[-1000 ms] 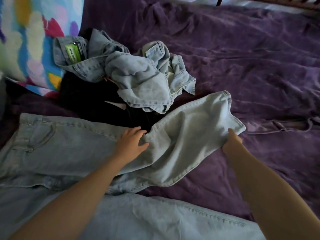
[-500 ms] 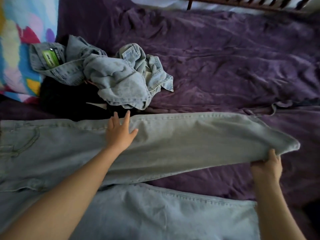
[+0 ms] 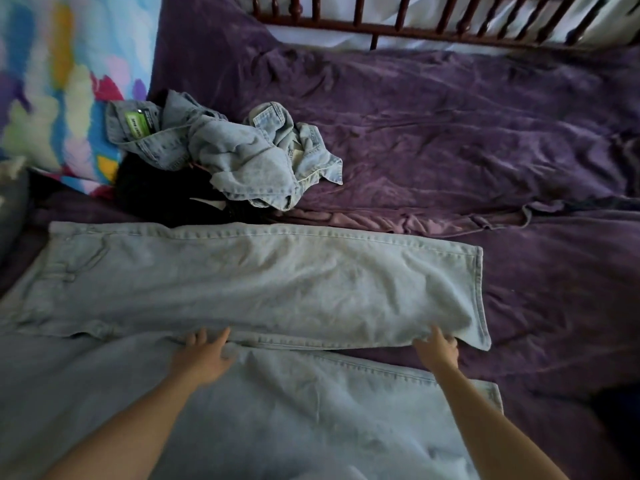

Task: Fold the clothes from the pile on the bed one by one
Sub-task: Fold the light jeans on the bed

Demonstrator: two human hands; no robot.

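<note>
A pair of light blue jeans (image 3: 277,278) lies spread across the purple bed cover (image 3: 485,140), waist at the left, hems at the right. The far leg lies flat; the near leg (image 3: 294,410) runs under my forearms. My left hand (image 3: 204,355) holds the far leg's near edge at mid-length, its fingertips hidden under the cloth. My right hand (image 3: 437,348) grips the same edge close to the hem corner. Behind the jeans sits the pile: a crumpled denim garment (image 3: 242,157) with a green tag, on top of a black garment (image 3: 156,195).
A brightly coloured pillow (image 3: 52,81) leans at the back left, touching the pile. A dark wooden railing (image 3: 415,26) runs along the bed's far side. A grey object (image 3: 10,209) shows at the left edge. Rumpled purple cover fills the right half.
The far leg, first bunched and held up by my right hand, now lies flat and straight. Both hands have come back to its near edge; my left hand no longer rests on top.
</note>
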